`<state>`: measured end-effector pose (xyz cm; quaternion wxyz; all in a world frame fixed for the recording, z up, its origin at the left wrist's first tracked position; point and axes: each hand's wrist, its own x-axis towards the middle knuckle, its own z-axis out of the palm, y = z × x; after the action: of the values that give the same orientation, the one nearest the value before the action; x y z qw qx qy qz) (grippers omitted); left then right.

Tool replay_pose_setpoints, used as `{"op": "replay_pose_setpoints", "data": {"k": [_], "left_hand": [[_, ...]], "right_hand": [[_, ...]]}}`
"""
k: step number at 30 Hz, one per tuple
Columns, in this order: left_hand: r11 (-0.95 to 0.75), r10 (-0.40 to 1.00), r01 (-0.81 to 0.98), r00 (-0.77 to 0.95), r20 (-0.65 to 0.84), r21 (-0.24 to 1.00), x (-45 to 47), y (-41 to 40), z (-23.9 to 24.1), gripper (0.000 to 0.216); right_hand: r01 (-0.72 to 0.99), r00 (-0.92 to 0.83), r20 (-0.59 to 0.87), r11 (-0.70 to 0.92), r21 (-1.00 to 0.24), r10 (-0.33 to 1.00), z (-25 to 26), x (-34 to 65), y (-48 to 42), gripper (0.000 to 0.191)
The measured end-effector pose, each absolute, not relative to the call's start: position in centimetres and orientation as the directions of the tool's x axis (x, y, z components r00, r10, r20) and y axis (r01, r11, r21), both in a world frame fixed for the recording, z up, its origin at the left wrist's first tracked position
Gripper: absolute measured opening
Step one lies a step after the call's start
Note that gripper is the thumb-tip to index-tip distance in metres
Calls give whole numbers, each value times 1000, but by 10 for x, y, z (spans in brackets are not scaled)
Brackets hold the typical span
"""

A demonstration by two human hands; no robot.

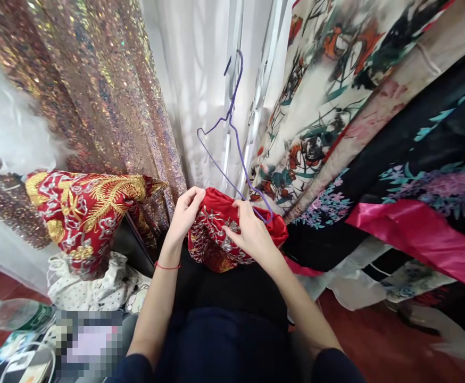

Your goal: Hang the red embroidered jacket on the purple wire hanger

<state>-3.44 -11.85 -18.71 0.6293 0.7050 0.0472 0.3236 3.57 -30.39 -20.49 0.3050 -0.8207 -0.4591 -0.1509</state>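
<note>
My left hand pinches the upper left edge of a red garment with silver and gold embroidery held in front of me. My right hand grips the garment's right side, its fingers closed on the cloth. A thin purple wire hanger hangs just above the garment, its lower arm passing by my right hand's fingers. A red thread circles my left wrist.
A matching red and gold embroidered piece lies at left over white dotted cloth. Sequinned fabric hangs at upper left, white curtain in the middle, floral robes at right. A plastic bottle lies bottom left. Red-brown floor shows below.
</note>
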Motion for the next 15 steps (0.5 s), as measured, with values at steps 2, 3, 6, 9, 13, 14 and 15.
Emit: {"op": "replay_pose_setpoints", "data": {"k": [2, 3, 6, 9, 13, 14, 15], "left_hand": [[-260, 496, -353, 750, 438, 899, -42, -121, -182, 35], [-277, 501, -354, 740, 449, 893, -45, -123, -181, 36], [-287, 490, -347, 748, 448, 893, -48, -123, -181, 36], [-254, 462, -340, 780, 422, 905, -45, -114, -185, 36], [-210, 464, -394, 766, 446, 895, -35, -93, -195, 28], [-232, 486, -400, 742, 461, 887, -32, -87, -200, 27], [-262, 512, -391, 719, 471, 882, -30, -80, -205, 25]], "right_hand": [[820, 571, 515, -430, -377, 639, -200, 31, -301, 39], [812, 583, 503, -444, -378, 638, -198, 29, -300, 37], [787, 616, 455, -476, -393, 643, -194, 25, -299, 34], [771, 633, 378, -502, -392, 676, -194, 29, -302, 18], [851, 524, 413, -435, -294, 745, -199, 40, -310, 13], [878, 477, 452, -395, -269, 754, -201, 43, -313, 17], [906, 424, 491, -346, -245, 761, -202, 46, -316, 22]]}}
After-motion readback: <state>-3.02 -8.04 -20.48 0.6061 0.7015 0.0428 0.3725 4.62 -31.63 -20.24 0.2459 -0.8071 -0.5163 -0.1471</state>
